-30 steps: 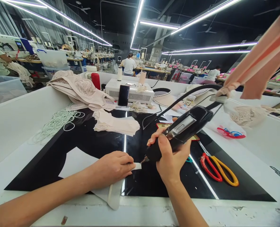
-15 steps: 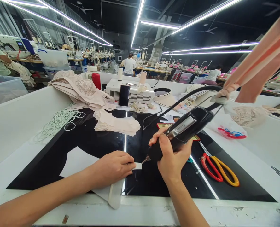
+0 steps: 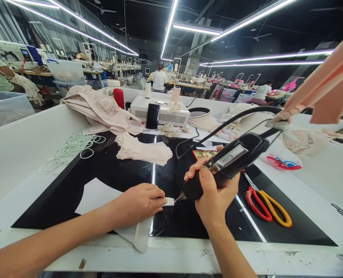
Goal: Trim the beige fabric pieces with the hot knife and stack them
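Note:
My right hand (image 3: 214,189) is closed round a black corded hand tool (image 3: 228,162) with a silver lever and a narrow metal tip. That tip points down and left, at the free end of a white fabric strip (image 3: 169,201); whether they touch I cannot tell. Pinched on the strip is my left hand (image 3: 144,199), lying low over the black board (image 3: 183,224). Under my left wrist and forearm spreads a pale sheet (image 3: 99,193), and a strap-like pale piece (image 3: 141,235) hangs towards the table's front edge.
Scissors (image 3: 267,204) with red and yellow handles lie to the right. Beyond my hands sit stacked beige pieces (image 3: 142,148), a phone (image 3: 152,116) and a white box (image 3: 160,106). Green cord (image 3: 70,150) is heaped at left. The tool's cable (image 3: 226,125) arches at right.
My right hand and the black tool have shifted slightly right, and the peach cloth by the cable has swung right. My left hand keeps its pinch on the strip.

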Tool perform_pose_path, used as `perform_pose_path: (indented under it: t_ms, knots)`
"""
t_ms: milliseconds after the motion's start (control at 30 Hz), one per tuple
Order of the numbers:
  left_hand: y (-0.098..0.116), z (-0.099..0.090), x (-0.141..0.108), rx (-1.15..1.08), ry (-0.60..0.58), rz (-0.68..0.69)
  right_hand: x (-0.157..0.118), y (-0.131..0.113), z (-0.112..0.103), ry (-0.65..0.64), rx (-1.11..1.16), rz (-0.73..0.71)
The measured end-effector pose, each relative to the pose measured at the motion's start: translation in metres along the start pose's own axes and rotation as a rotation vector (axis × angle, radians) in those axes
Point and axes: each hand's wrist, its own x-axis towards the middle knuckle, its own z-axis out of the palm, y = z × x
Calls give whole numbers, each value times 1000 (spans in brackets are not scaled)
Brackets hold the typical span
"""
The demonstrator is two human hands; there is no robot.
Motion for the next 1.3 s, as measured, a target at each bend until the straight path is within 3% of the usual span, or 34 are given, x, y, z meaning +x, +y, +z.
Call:
perform_pose_path:
  t_ms: [167,533,900,1100,1300]
  knots:
    - [0,0,0,-13,-1,-6,-5,1,-1,-44,3,2]
    - [-1,-5,2,-89,29,-42,-6,0,3,8,-26,29]
    - [-12,8,-9,-42,48,65,-4,-7,-2,-2,-81,52]
    - [-3,-4,-2,-75,-15,83,-7,-10,-6,60,-121,46]
    - [1,-11,-8,-67,-70,-6,-9,-11,-9,40,-95,-9]
